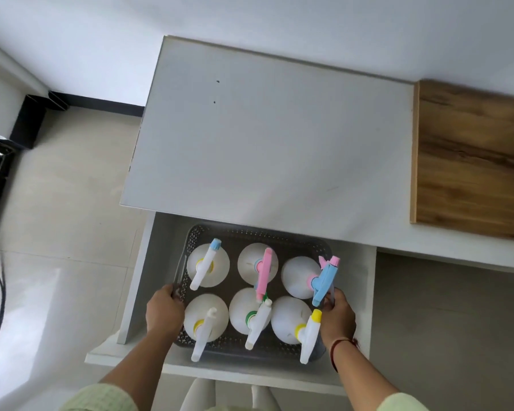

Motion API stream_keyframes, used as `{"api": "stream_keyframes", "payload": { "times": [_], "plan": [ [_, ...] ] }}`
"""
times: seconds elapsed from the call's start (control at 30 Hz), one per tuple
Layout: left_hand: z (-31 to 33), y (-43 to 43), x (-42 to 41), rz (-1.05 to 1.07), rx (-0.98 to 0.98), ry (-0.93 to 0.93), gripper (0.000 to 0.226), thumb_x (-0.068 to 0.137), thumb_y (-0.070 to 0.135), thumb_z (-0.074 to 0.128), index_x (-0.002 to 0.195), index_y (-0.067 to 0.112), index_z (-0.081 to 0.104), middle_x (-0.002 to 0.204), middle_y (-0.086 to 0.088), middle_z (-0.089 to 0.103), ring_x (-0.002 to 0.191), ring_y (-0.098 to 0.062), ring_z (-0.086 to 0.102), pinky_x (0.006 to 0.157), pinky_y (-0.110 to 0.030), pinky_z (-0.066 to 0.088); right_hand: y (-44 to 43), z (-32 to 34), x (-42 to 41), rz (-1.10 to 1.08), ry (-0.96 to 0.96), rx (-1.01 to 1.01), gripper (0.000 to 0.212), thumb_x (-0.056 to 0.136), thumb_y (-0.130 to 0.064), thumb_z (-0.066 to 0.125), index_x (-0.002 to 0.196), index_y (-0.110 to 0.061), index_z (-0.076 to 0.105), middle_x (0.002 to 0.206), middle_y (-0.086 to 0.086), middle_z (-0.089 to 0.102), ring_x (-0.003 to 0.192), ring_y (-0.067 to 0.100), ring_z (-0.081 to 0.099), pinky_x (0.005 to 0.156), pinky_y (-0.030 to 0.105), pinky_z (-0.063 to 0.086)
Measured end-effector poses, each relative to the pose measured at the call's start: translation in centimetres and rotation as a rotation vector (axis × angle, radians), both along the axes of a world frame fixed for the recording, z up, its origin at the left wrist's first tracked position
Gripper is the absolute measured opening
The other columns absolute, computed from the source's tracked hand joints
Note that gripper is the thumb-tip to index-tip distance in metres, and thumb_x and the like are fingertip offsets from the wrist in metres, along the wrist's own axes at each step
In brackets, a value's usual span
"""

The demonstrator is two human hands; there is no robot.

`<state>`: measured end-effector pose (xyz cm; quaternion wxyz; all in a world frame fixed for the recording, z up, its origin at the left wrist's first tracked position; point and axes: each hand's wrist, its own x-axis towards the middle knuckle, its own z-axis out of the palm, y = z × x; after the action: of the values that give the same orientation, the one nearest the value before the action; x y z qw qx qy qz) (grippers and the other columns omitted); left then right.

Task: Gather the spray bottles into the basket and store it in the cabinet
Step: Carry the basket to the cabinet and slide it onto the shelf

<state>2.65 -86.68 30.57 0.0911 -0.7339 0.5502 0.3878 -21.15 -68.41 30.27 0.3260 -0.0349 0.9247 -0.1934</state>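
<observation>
Pale green sleeves (101, 399) on both arms, a red thread bracelet (338, 342) round the right wrist.

white cabinet shelf (353, 277) holds the dark basket (250, 232); wooden board (469, 161) on countertop (428, 244).

There are six spray bottles (288, 318), three in the far row and three in the near row. Four have white heads (204, 333). One, in the far middle, has a pink head (264, 272), and one, at the far right, has a blue head (325, 280). There is one basket (250, 232) and one white cabinet (264, 143). One wooden board (469, 161) is at the right. Two hands are in view, a left hand (164, 311) and a right hand (339, 318).
</observation>
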Motion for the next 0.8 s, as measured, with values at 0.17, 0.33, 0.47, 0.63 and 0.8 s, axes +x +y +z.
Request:
{"api": "stream_keyframes", "payload": {
  "times": [0.17, 0.33, 0.47, 0.63, 0.8],
  "plan": [
    [-3.7, -0.6, -0.9, -0.004, -0.011, 0.026, 0.032, 0.092, 0.003, 0.044, 0.117, 0.004, 0.063, 0.104, -0.026, 0.067, 0.100, -0.043, 0.059, 0.080, -0.039, 0.045, -0.8, -4.1, -0.8, -0.023, 0.018, -0.016, 0.024, 0.094, -0.009, 0.046, 0.114, -0.011, 0.060, 0.103, 0.017, 0.068, 0.096, 0.036, 0.063, 0.078, 0.036, 0.049],
    [-7.5, -1.8, -1.5, -0.066, -0.020, 0.011, 0.030, 0.091, 0.003, 0.043, 0.113, 0.002, 0.063, 0.104, -0.029, 0.065, 0.100, -0.045, 0.059, 0.084, -0.040, 0.047, -1.0, -7.8, -1.0, -0.035, 0.033, 0.008, 0.027, 0.094, -0.009, 0.044, 0.116, -0.012, 0.059, 0.107, 0.018, 0.067, 0.100, 0.039, 0.061, 0.082, 0.039, 0.049],
    [-10.5, -2.6, -1.7, -0.056, 0.002, -0.002, 0.036, 0.092, 0.003, 0.039, 0.121, 0.006, 0.061, 0.112, -0.028, 0.064, 0.104, -0.045, 0.057, 0.087, -0.041, 0.047, -1.2, -10.2, -0.7, -0.032, 0.049, 0.038, 0.026, 0.094, -0.009, 0.044, 0.115, -0.011, 0.059, 0.109, 0.018, 0.067, 0.101, 0.038, 0.061, 0.077, 0.031, 0.044],
    [-12.8, -3.1, -1.9, -0.054, 0.016, 0.004, 0.038, 0.091, 0.002, 0.039, 0.121, 0.008, 0.061, 0.114, -0.025, 0.064, 0.105, -0.042, 0.058, 0.086, -0.038, 0.047, -1.3, -12.3, -0.7, -0.038, 0.052, 0.064, 0.023, 0.094, -0.011, 0.041, 0.108, -0.010, 0.060, 0.107, 0.019, 0.067, 0.101, 0.039, 0.060, 0.081, 0.038, 0.047],
    [-14.2, -3.3, -2.0, -0.034, 0.032, 0.040, 0.036, 0.093, 0.007, 0.039, 0.122, 0.012, 0.060, 0.112, -0.020, 0.065, 0.099, -0.038, 0.061, 0.082, -0.037, 0.049, -1.7, -13.6, -1.3, -0.017, 0.056, 0.062, 0.023, 0.094, -0.011, 0.044, 0.111, -0.009, 0.059, 0.108, 0.019, 0.067, 0.102, 0.039, 0.061, 0.082, 0.037, 0.048]
  ]
}}
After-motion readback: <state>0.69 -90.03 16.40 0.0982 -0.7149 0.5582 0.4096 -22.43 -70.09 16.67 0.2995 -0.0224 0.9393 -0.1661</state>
